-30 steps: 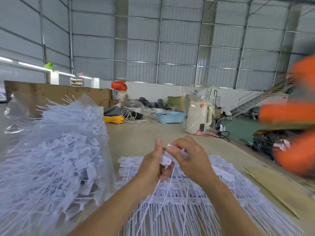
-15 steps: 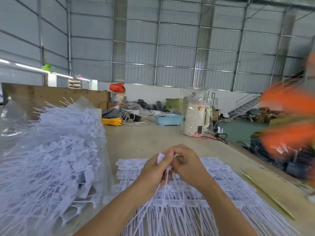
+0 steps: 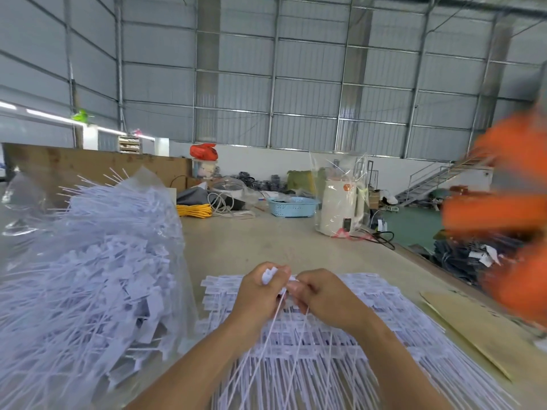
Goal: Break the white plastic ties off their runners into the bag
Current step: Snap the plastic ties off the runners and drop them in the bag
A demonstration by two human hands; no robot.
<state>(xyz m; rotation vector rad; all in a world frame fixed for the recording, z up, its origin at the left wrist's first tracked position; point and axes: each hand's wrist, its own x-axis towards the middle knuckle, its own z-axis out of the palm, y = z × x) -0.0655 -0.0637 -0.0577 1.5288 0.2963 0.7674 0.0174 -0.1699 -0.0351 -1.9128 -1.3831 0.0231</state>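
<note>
A stack of white plastic tie sheets (image 3: 370, 335) on their runners lies flat on the table in front of me. Over its far end, my left hand (image 3: 259, 294) pinches the flat white heads of a few ties (image 3: 268, 275), whose thin tails hang down toward me. My right hand (image 3: 322, 297) is close beside it, fingers curled and pinching the runner strip at the same spot. At the left stands a large clear plastic bag (image 3: 88, 276), heaped with loose white ties.
The beige table (image 3: 251, 241) stretches ahead with a blue basket (image 3: 291, 206), a white appliance in clear wrap (image 3: 340, 208), a yellow rope coil (image 3: 195, 210) and cables at its far end. Brown cardboard (image 3: 479, 329) lies at the right. A blurred person in orange (image 3: 509, 214) is at the right edge.
My hands have closed together on the tie heads and shifted slightly lower over the stack. The orange figure at the right keeps moving.
</note>
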